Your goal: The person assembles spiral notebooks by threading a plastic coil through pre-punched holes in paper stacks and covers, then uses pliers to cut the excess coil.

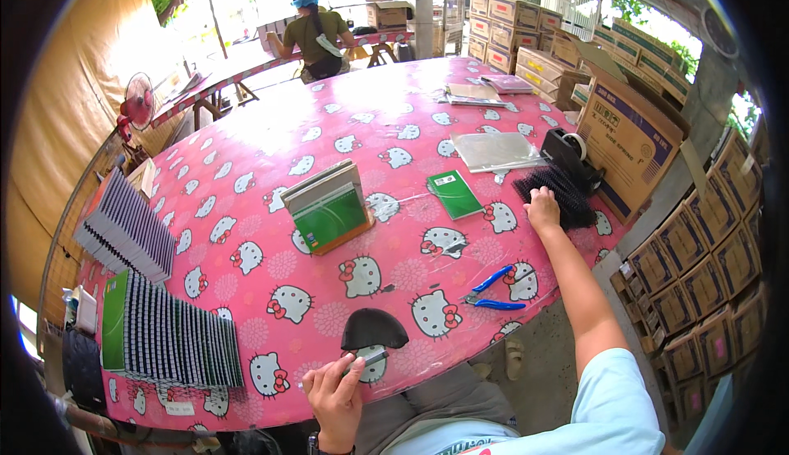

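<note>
My right hand [542, 207] reaches to the far right of the table, its fingers bent down onto a bundle of black spiral binding coils [561, 194]. How many coils are between the fingers does not show. At the near edge, my left hand [335, 397] is closed, pinching a small dark, narrow piece [355, 365] whose kind I cannot make out. Just beyond it lies a black half-round flat thing [374, 328]. Blue-handled pliers or cutters [491, 291] rest with handles spread between my hands. A single green notebook [454, 196] lies left of the coils.
A stack of green notebooks [329, 218] stands mid-table. Spiral-bound notebooks [177, 332] and another tall pile [127, 221] line the left side. Clear plastic sleeves [497, 152], a black tape dispenser [567, 159] and an open carton [629, 143] are at right. Another person [320, 36] sits beyond.
</note>
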`<state>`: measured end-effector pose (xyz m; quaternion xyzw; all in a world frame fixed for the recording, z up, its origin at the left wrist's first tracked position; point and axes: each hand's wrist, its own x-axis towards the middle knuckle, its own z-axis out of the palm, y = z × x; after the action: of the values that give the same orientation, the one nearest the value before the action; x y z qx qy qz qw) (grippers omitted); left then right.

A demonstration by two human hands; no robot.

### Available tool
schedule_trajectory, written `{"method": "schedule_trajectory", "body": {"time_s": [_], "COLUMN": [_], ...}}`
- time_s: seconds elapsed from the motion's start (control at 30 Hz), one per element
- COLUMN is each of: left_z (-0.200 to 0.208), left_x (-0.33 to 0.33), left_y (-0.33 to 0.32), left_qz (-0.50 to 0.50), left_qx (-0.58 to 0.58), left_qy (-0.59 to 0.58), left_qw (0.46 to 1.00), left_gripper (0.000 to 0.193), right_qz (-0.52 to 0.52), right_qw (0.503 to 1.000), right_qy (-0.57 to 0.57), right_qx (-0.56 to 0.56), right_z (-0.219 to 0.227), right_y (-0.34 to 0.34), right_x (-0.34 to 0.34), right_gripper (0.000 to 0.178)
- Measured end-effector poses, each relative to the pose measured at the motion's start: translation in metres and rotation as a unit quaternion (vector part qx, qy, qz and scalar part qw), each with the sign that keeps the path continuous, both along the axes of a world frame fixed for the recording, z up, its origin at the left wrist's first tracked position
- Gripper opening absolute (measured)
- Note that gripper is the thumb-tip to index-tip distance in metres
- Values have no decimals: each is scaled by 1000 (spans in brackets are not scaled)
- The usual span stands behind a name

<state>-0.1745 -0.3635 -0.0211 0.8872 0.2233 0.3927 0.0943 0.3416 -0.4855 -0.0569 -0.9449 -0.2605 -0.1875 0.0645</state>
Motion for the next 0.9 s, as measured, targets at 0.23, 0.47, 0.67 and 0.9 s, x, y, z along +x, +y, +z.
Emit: {"method": "schedule_trajectory", "body": {"time_s": [0.23, 0.47, 0.67, 0.9], "left_z": [7, 0, 11, 6], "left_x": [-6, -6, -3, 2], "left_y": [-1, -1, -5, -10], "left_qz": [-16, -18, 6, 35], "left_qx": [-10, -42, -75, -10], "left_qy": [4, -20, 8, 18], "left_qw": [1000, 999, 997, 999], "left_gripper": [34, 33, 26, 32], "right_qz": [58, 389, 557, 416], "right_qw": [991, 748, 667, 780], "right_qy": [-28, 464, 478, 329], "right_qx": [120, 273, 130, 334], "right_z": [10, 89, 72, 32], "right_y": [-3, 24, 34, 54], "right_x": [27, -187, -293, -374], "right_gripper": [12, 42, 31, 30]}}
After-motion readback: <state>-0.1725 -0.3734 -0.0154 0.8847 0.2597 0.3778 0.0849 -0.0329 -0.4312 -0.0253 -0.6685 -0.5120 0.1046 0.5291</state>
